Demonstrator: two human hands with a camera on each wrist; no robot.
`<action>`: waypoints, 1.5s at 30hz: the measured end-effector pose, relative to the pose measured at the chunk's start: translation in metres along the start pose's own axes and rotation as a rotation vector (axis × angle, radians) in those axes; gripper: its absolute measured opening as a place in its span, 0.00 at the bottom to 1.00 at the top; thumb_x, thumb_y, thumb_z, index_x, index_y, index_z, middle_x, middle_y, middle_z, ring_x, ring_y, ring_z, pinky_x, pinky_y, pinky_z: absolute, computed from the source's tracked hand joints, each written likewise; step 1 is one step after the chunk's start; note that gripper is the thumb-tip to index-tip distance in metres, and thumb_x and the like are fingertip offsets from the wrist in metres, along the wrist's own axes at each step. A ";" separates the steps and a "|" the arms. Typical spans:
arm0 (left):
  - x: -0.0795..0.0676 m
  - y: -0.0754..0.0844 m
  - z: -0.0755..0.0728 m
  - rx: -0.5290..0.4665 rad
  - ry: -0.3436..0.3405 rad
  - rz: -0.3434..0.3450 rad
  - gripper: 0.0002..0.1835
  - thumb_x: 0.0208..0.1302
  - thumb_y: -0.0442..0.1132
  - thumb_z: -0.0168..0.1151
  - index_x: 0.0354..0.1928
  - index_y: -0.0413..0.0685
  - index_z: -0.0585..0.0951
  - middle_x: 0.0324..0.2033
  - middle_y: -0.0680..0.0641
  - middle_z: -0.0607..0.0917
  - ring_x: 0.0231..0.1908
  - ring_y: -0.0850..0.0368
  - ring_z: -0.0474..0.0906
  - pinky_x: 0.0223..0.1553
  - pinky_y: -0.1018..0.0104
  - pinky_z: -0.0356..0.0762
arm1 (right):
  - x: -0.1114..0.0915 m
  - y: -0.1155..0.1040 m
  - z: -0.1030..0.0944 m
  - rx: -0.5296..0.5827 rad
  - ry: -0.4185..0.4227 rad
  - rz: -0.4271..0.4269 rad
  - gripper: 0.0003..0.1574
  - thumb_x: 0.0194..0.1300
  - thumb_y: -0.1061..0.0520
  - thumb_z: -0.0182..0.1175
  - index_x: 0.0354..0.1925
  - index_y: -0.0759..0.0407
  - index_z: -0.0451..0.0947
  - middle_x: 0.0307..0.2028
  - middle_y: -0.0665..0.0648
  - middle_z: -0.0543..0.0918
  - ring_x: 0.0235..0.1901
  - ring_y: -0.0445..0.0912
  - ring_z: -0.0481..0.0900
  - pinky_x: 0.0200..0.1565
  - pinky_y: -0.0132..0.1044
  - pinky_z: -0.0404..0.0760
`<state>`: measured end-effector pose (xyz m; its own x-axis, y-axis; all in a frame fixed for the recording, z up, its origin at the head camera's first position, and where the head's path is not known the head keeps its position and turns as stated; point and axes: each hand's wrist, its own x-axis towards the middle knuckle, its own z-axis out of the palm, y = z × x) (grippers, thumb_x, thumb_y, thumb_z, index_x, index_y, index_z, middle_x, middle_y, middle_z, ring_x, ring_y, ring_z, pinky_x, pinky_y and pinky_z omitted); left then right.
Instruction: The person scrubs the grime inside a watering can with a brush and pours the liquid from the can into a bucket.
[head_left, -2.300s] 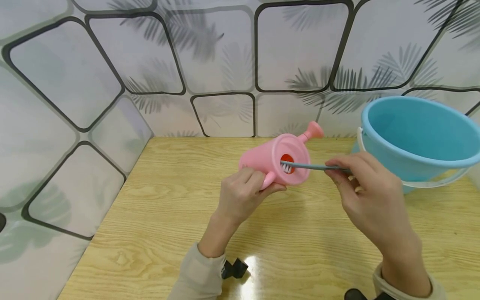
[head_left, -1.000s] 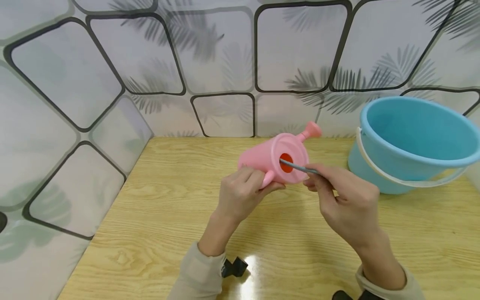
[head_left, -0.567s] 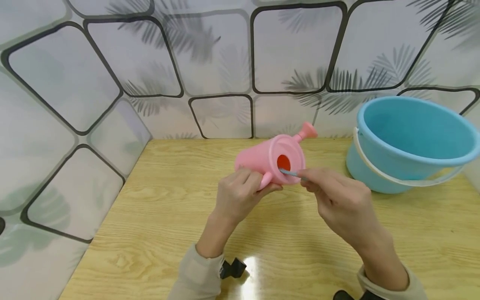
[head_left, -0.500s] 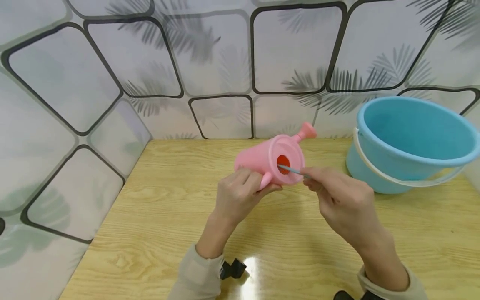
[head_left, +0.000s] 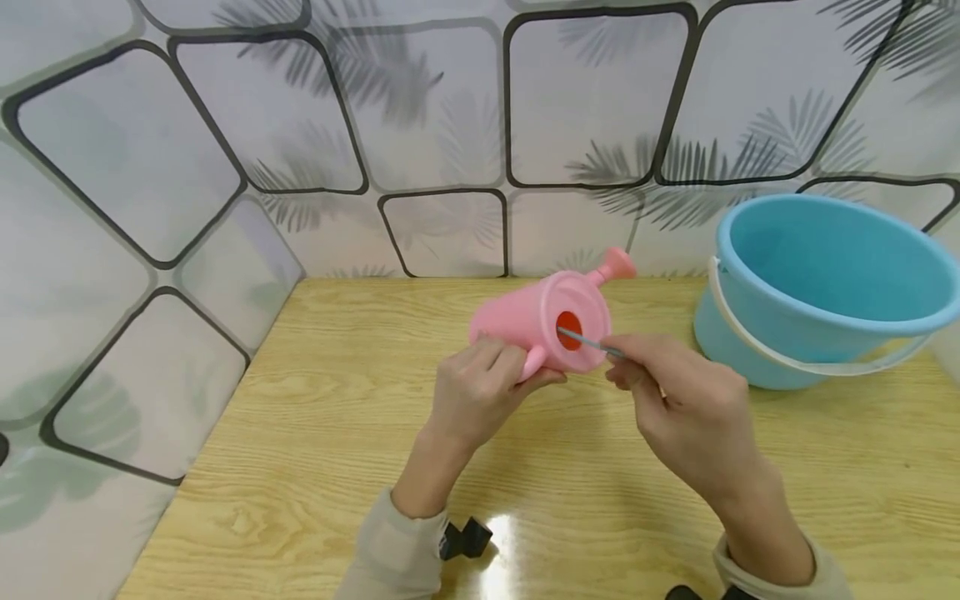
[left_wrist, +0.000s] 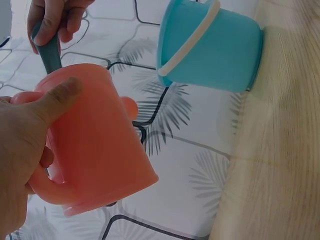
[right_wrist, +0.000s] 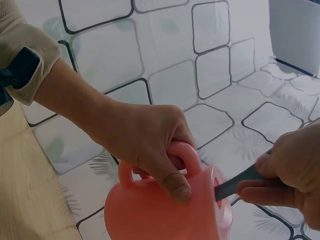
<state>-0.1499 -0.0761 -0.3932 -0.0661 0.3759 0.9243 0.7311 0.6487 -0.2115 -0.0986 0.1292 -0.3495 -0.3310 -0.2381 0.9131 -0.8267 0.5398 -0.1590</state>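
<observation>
A pink watering can (head_left: pixel 513 310) is held tilted above the table, its round top opening facing right and its spout (head_left: pixel 617 265) pointing up to the right. My left hand (head_left: pixel 480 379) grips its handle (head_left: pixel 534 362), with the thumb (left_wrist: pixel 65 95) laid along the can's side in the left wrist view. My right hand (head_left: pixel 690 400) pinches the blue-grey handle of a toothbrush (head_left: pixel 588 342) between thumb and fingers. The brush runs in through the red-looking opening, and its bristled head is hidden inside the can. In the right wrist view its handle (right_wrist: pixel 240 181) enters at the rim.
A light blue bucket (head_left: pixel 757 333) with a white carrying handle (head_left: pixel 772 350) stands on the right of the wooden table (head_left: pixel 315 433), close beyond my right hand. A patterned wall covering (head_left: pixel 450 142) rises along the table's back and left edges.
My right hand has moved left, taking the toothbrush deeper into the can; its white bristles, seen at the opening before, are now out of sight. The brush's angle shifts slightly. My left hand stays nearly still.
</observation>
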 end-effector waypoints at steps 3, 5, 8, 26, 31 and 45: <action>0.000 0.000 0.000 -0.005 0.007 0.018 0.27 0.66 0.60 0.58 0.18 0.50 0.66 0.14 0.54 0.64 0.13 0.64 0.59 0.15 0.77 0.57 | 0.000 0.001 -0.001 0.052 -0.049 -0.006 0.22 0.77 0.53 0.52 0.35 0.66 0.84 0.24 0.53 0.84 0.19 0.39 0.79 0.29 0.23 0.79; 0.001 0.000 0.000 -0.002 0.010 0.029 0.27 0.66 0.59 0.58 0.18 0.50 0.67 0.14 0.54 0.64 0.13 0.64 0.59 0.15 0.77 0.58 | 0.000 0.001 -0.001 0.086 -0.058 0.003 0.22 0.76 0.52 0.53 0.35 0.66 0.84 0.23 0.53 0.84 0.19 0.39 0.79 0.29 0.22 0.79; 0.001 0.000 0.001 0.003 0.012 0.019 0.28 0.68 0.60 0.55 0.18 0.49 0.66 0.14 0.54 0.64 0.13 0.64 0.59 0.15 0.77 0.57 | 0.000 0.001 0.000 0.077 -0.008 0.021 0.21 0.76 0.53 0.54 0.35 0.66 0.85 0.22 0.52 0.83 0.20 0.39 0.78 0.32 0.21 0.78; -0.001 -0.004 0.001 0.009 -0.028 -0.016 0.29 0.71 0.60 0.50 0.17 0.49 0.66 0.13 0.54 0.65 0.12 0.64 0.59 0.15 0.77 0.57 | 0.001 -0.005 0.001 0.069 0.126 0.157 0.24 0.73 0.50 0.58 0.36 0.71 0.85 0.24 0.59 0.85 0.20 0.40 0.81 0.31 0.18 0.77; -0.001 -0.005 0.000 0.017 -0.028 -0.012 0.29 0.70 0.60 0.50 0.17 0.49 0.66 0.12 0.55 0.65 0.12 0.65 0.58 0.15 0.77 0.57 | 0.001 -0.007 -0.001 0.085 0.119 0.193 0.21 0.71 0.53 0.61 0.37 0.72 0.85 0.25 0.60 0.86 0.21 0.39 0.82 0.31 0.17 0.77; -0.008 -0.015 -0.001 0.031 -0.051 -0.069 0.29 0.70 0.60 0.50 0.17 0.49 0.65 0.13 0.54 0.63 0.11 0.62 0.60 0.12 0.74 0.54 | 0.003 -0.001 -0.019 0.133 0.147 0.314 0.08 0.61 0.69 0.67 0.39 0.74 0.85 0.26 0.52 0.86 0.24 0.29 0.81 0.32 0.19 0.78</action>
<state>-0.1596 -0.0899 -0.3973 -0.1506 0.3624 0.9198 0.7022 0.6941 -0.1585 -0.0901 0.1428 -0.3398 -0.5168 0.0467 0.8548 -0.7502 0.4563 -0.4785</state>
